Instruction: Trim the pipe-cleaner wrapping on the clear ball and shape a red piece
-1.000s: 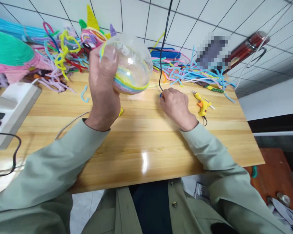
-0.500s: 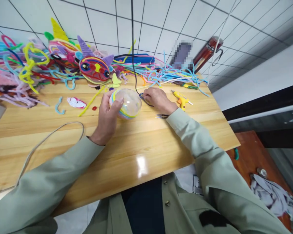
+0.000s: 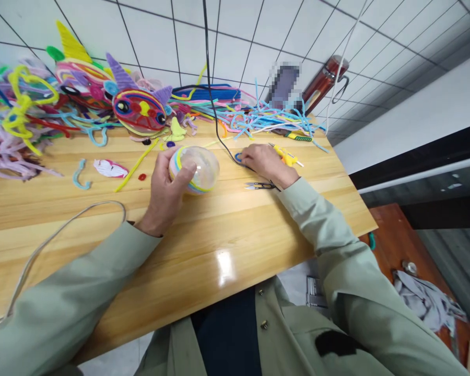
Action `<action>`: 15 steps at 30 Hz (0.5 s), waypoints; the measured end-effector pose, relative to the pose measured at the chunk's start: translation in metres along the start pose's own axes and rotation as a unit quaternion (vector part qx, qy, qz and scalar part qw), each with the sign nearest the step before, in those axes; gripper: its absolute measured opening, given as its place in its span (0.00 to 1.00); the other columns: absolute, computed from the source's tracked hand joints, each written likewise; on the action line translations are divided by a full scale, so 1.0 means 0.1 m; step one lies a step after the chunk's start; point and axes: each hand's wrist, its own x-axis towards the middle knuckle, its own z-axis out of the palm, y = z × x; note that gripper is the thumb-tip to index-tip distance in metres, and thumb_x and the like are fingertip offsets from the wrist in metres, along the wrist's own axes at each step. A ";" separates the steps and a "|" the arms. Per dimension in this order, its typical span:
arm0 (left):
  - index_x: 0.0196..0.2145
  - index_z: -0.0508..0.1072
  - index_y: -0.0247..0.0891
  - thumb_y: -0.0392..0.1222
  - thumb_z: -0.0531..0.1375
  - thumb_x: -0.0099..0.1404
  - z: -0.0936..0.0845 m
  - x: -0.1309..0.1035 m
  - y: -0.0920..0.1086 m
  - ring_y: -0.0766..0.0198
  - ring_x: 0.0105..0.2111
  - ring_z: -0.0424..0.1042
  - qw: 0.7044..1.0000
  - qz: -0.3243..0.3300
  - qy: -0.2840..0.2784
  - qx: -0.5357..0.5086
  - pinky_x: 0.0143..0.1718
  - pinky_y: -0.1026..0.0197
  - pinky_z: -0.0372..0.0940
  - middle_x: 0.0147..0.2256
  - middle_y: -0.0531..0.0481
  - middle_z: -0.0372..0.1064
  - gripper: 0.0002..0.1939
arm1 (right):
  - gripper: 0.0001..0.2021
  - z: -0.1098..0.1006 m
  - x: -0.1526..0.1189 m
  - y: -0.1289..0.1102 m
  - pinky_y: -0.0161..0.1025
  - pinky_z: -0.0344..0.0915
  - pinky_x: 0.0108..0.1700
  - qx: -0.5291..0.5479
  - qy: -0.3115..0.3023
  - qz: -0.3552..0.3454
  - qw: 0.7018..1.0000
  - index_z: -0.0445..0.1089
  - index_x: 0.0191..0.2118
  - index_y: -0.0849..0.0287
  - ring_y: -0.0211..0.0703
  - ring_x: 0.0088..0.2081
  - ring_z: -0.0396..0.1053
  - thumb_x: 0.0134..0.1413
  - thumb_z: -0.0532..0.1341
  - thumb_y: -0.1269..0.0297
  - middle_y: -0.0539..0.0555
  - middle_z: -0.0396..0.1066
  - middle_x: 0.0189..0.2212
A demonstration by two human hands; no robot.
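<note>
Since the earliest frame, the clear ball [image 3: 204,166] has come down from its raised position to just above the tabletop [image 3: 250,235]. My left hand [image 3: 165,189] is clamped on its banded end, thumb across the near side; I judge that grip steadies a smooth, rounded shell. My right hand [image 3: 265,163], well apart from the left, has its fingers bunched at a blue loop [image 3: 238,157] beside the black cable [image 3: 214,107]; I can't tell whether they pinch it. Black-handled snips [image 3: 263,186] and a yellow glue gun [image 3: 286,155] lie near that hand, presumably for easy reach. The ball looks hollow, though I can't make out any contents. Farther back, the red flask [image 3: 324,82] hides whatever it holds.
</note>
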 end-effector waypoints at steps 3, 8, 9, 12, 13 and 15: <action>0.61 0.77 0.46 0.72 0.75 0.67 0.09 -0.04 0.17 0.46 0.52 0.80 0.999 -0.010 0.027 0.031 0.57 0.40 0.77 0.54 0.46 0.79 0.37 | 0.18 0.04 -0.01 0.04 0.46 0.66 0.51 -0.004 -0.005 0.043 0.999 0.84 0.56 0.61 0.59 0.57 0.80 0.77 0.56 0.67 0.67 0.85 0.58; 0.62 0.77 0.42 0.74 0.73 0.67 0.15 -0.11 0.32 0.44 0.55 0.80 0.995 -0.005 -0.007 0.101 0.60 0.41 0.77 0.56 0.42 0.79 0.40 | 0.18 0.05 0.11 -0.11 0.46 0.65 0.50 0.003 0.025 0.023 0.999 0.83 0.56 0.59 0.59 0.57 0.80 0.78 0.55 0.67 0.66 0.85 0.58; 0.63 0.77 0.42 0.75 0.73 0.67 0.14 -0.12 0.32 0.44 0.55 0.80 0.994 -0.006 -0.019 0.110 0.61 0.41 0.77 0.56 0.43 0.79 0.41 | 0.18 0.06 0.14 -0.15 0.45 0.65 0.50 0.012 0.016 -0.012 1.000 0.83 0.56 0.58 0.58 0.57 0.80 0.78 0.55 0.66 0.65 0.85 0.58; 0.65 0.75 0.44 0.76 0.72 0.66 0.13 -0.15 0.30 0.43 0.57 0.80 0.991 -0.012 -0.041 0.127 0.64 0.39 0.76 0.57 0.43 0.78 0.42 | 0.20 0.08 0.22 -0.17 0.48 0.67 0.52 0.006 0.002 -0.011 1.000 0.82 0.59 0.62 0.61 0.57 0.80 0.79 0.53 0.68 0.69 0.84 0.58; 0.65 0.75 0.44 0.76 0.72 0.66 0.13 -0.15 0.30 0.42 0.58 0.79 0.990 -0.013 -0.044 0.133 0.65 0.38 0.75 0.58 0.43 0.78 0.43 | 0.21 0.08 0.22 -0.14 0.49 0.67 0.52 -0.004 0.007 0.019 1.000 0.81 0.60 0.65 0.63 0.57 0.80 0.78 0.51 0.70 0.72 0.83 0.58; 0.65 0.74 0.45 0.76 0.73 0.66 0.12 -0.15 0.29 0.42 0.59 0.79 0.989 -0.014 -0.048 0.141 0.66 0.37 0.75 0.59 0.42 0.77 0.43 | 0.23 0.05 0.18 -0.05 0.52 0.68 0.53 -0.021 0.024 0.088 0.996 0.80 0.61 0.69 0.67 0.57 0.80 0.76 0.50 0.73 0.77 0.83 0.59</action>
